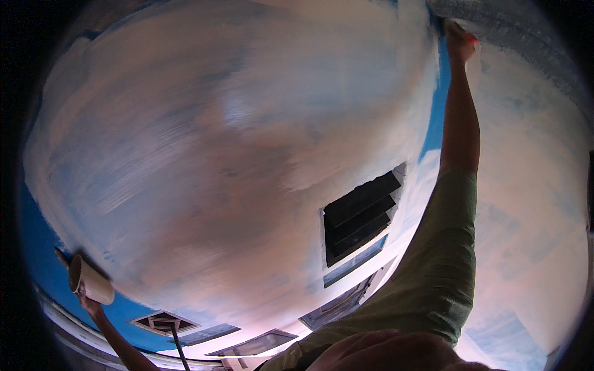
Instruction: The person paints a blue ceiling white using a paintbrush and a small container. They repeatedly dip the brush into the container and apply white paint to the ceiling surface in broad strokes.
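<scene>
My left hand [91, 303] is low at the far left, its fingers around the rim and side of a cream-coloured tub [99, 285]. The tub looks tilted in this view, and its contents are hidden. A narrow brown piece [61, 257] sticks out beyond its rim; I cannot tell what it is. High at the upper right, my right hand [458, 44] reaches into the corner under the ceiling. It is closed on what looks like a paintbrush with a red handle [473, 40], mostly hidden by the hand. Beside it runs a bare blue strip [440, 99] of wall.
The large wall [204, 136] carries streaky whitish paint over blue. A dark louvred opening [362, 216] is set in it. Blue wall [37, 229] shows at the left edge. A dark pole [179, 346] rises at lower left. Grey rough ceiling [526, 49] borders the top right.
</scene>
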